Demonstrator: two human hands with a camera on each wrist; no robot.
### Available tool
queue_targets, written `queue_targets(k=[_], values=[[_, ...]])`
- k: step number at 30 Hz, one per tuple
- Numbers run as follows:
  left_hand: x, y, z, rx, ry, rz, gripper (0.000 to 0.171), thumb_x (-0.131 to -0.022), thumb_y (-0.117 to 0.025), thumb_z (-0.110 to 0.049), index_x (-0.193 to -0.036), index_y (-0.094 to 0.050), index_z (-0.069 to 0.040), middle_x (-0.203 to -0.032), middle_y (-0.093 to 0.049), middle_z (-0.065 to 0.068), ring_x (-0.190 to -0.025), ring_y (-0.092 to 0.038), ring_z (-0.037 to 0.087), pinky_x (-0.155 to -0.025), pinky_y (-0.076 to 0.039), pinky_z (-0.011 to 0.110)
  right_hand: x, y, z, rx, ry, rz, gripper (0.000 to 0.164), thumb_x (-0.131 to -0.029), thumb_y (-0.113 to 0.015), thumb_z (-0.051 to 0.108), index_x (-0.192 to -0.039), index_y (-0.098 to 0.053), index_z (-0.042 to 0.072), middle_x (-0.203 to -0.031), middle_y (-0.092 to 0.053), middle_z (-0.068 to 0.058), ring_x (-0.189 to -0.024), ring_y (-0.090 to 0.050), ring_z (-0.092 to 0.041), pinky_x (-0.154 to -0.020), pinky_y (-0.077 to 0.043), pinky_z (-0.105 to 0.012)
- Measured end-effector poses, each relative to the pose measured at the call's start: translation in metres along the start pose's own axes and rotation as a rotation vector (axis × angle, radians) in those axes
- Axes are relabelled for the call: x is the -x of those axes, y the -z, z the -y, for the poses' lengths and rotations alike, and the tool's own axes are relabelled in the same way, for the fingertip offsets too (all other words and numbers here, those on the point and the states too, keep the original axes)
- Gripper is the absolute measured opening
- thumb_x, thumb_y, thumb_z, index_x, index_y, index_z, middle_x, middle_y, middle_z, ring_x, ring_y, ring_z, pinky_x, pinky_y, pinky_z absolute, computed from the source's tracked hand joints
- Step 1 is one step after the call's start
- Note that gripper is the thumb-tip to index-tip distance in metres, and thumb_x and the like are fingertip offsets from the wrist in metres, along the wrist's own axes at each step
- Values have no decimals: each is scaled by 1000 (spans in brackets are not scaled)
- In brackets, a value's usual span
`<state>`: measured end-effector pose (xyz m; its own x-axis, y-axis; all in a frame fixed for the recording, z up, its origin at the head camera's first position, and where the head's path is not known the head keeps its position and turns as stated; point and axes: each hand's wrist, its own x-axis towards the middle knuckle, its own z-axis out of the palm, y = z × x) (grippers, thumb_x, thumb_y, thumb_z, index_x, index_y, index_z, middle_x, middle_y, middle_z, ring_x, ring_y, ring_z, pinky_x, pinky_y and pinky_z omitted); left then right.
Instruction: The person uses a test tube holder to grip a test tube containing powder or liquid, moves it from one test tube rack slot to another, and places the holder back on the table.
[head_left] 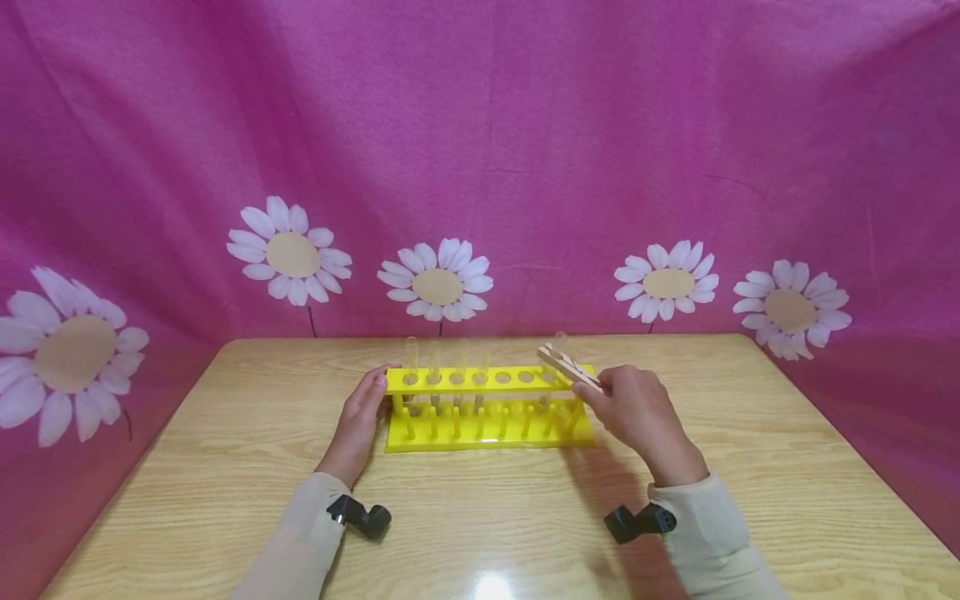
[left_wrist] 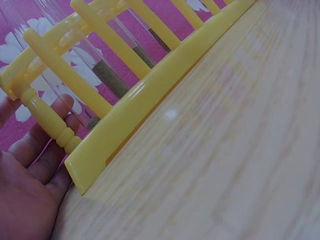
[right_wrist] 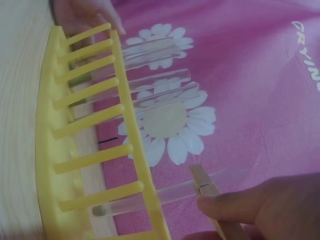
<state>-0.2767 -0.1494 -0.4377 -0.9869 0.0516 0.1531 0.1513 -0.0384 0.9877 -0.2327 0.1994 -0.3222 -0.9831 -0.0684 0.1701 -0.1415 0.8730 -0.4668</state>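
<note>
A yellow test tube rack [head_left: 491, 443] stands on the wooden table. At its left end my left hand [head_left: 362, 417] holds it, the fingers behind the end post [left_wrist: 46, 119] in the left wrist view. My right hand [head_left: 637, 412] grips a wooden test tube holder [head_left: 567, 365] that clamps a glass test tube [right_wrist: 175, 193]. This tube passes through the top bar near the right end, its lower end [right_wrist: 100, 210] above the base in the right wrist view. Several other tubes [head_left: 434, 357] stand in the left holes with dark grainy matter [left_wrist: 111, 79] at the bottom.
Several upright pegs [head_left: 481, 423] line the rack's front. Between the standing tubes and the clamped one are bare holes [head_left: 503, 377]. A pink cloth with white flowers [head_left: 437, 285] hangs behind and beside the table [head_left: 480, 508]. Dark cameras [head_left: 637, 522] sit on both wrists.
</note>
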Motion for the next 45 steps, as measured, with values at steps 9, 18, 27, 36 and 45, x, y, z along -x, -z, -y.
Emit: queue_targets(k=[9,18,27,36,45], values=[[-1,0,0,10,-6,1,55,-103,-38,-44,-143,-40,-7,-142,-44,6,-129,-40,19,-115,-29,37,1,3,0,-23,-1,-28,38,-91,-66,34,-64,-59,8,-53,-38,1,-51,-37,-16,-45,-30,-27],[0,-1,0,3,-8,3,54,-104,-36,-43,-143,-41,-7,-143,-44,5,-133,-38,17,-115,-28,36,1,4,-2,-35,7,-59,40,-90,-66,39,-66,-60,9,-53,-42,0,-52,-42,-17,-46,-33,-28],[0,0,0,-3,-11,2,54,-103,-36,-45,-142,-42,-8,-143,-44,5,-132,-39,17,-115,-29,35,1,4,-1,-86,9,-90,31,-92,-65,34,-76,-65,7,-56,-53,-2,-51,-49,-18,-44,-38,-29],[0,0,1,-21,-6,-4,56,-102,-36,-48,-143,-41,-10,-144,-43,3,-134,-37,16,-115,-28,36,1,7,1,-122,-12,-90,32,-94,-64,34,-88,-66,2,-63,-63,-4,-51,-54,-17,-44,-41,-30],[0,0,2,-31,9,-17,58,-101,-37,-52,-143,-42,-12,-143,-44,0,-134,-37,15,-115,-29,35,3,13,3,-97,-1,-123,35,-94,-62,35,-83,-63,1,-60,-53,-6,-52,-46,-20,-44,-39,-28]])
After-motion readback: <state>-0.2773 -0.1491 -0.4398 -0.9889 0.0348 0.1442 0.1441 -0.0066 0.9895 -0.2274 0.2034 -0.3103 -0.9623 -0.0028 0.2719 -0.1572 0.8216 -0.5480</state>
